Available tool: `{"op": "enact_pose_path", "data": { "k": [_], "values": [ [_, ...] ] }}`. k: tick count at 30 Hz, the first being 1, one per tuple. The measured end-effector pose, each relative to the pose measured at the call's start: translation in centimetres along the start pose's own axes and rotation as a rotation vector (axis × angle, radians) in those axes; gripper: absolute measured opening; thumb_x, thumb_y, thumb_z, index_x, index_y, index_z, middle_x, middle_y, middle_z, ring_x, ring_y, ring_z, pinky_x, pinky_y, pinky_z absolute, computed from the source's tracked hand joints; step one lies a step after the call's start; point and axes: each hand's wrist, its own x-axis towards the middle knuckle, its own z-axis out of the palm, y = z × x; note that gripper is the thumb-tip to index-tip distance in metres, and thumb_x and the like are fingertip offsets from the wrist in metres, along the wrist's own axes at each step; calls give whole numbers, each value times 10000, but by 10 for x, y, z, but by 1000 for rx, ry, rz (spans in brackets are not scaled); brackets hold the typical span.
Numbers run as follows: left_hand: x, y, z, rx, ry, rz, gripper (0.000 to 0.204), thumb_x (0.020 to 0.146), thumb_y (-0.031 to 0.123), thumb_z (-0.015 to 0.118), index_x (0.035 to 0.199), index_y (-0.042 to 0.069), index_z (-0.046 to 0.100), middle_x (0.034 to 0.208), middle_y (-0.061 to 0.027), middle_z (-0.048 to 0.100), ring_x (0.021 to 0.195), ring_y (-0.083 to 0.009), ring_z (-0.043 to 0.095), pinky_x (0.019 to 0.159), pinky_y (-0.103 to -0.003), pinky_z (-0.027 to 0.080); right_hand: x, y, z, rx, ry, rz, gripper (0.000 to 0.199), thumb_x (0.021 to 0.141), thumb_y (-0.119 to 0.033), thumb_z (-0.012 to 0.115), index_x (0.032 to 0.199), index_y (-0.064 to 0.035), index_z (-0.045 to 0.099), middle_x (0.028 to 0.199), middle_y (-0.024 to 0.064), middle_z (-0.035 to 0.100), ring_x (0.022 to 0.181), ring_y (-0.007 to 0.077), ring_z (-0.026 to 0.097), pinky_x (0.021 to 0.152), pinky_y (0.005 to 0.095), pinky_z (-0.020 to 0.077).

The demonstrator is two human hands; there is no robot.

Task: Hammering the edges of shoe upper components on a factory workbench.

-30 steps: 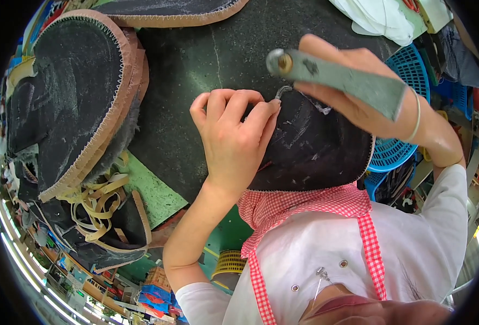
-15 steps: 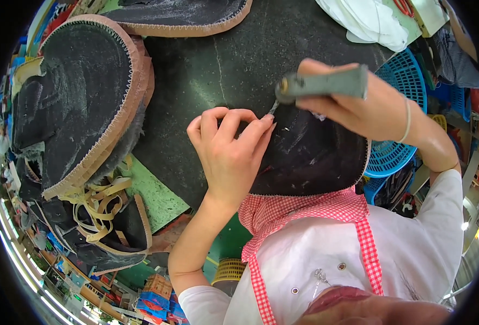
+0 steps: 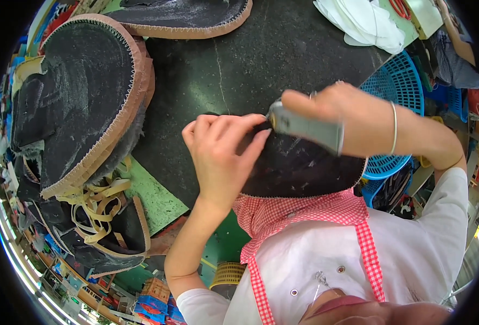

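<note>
My left hand (image 3: 220,154) lies flat, fingers together, on a black fabric piece (image 3: 304,168) with a pale stitched edge, pressing it on the dark table (image 3: 223,70) close to my body. My right hand (image 3: 342,111) grips a grey metal hand tool (image 3: 304,127). The tool's tip sits right at my left fingertips, on the far edge of the black piece. A thin bracelet circles my right wrist.
A stack of black pieces with tan stitched rims (image 3: 82,97) fills the left; another lies at the top (image 3: 185,19). Tan strip offcuts (image 3: 93,208) lie lower left on a green mat (image 3: 152,197). A blue basket (image 3: 394,97) and white pieces (image 3: 364,24) are on the right.
My right hand has swung the tool from pointing up-left to lying level, its tip coming down to my left fingertips. My left hand has slid slightly toward me on the black piece.
</note>
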Motion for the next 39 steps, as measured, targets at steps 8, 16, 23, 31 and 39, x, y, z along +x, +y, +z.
{"op": "enact_pose_path", "data": {
  "k": [8, 16, 23, 31, 39],
  "values": [
    [-1, -8, -3, 120, 78, 165, 170, 729, 182, 837, 880, 207, 763, 889, 70, 641, 932, -195, 557, 923, -408, 352, 4, -13, -6, -87, 91, -36, 190, 922, -96, 596, 1079, -33, 509, 730, 201, 670, 724, 440, 672, 607, 498, 534],
    [-8, -14, -5, 210, 112, 245, 147, 731, 193, 826, 857, 219, 755, 938, 57, 629, 965, -220, 558, 921, -444, 367, 10, 7, 0, 35, 176, -107, 273, 908, -163, 646, 1107, -44, 504, 736, 222, 671, 732, 438, 680, 628, 488, 548],
    [-14, -12, -4, 157, 92, 111, 205, 776, 180, 811, 964, 181, 728, 980, 3, 607, 1009, -246, 539, 932, -426, 377, 8, -2, 4, 33, 106, 73, 233, 889, -157, 661, 1019, -24, 522, 766, 206, 686, 749, 443, 688, 666, 523, 538],
    [12, 15, -18, -344, 6, -114, 49, 941, 8, 659, 988, 2, 653, 936, -94, 687, 877, -200, 656, 818, -311, 508, -3, 19, 15, 376, 476, -122, 353, 808, -109, 771, 1017, 12, 513, 845, 211, 676, 845, 450, 650, 688, 460, 526],
    [47, 29, -50, -664, -609, -501, 192, 982, 70, 630, 1166, 35, 589, 774, 42, 578, 684, -21, 498, 586, -187, 410, -40, 2, 25, 892, 322, 146, 353, 856, -113, 753, 1079, -3, 502, 884, 200, 657, 808, 393, 668, 662, 423, 551]
  ]
}}
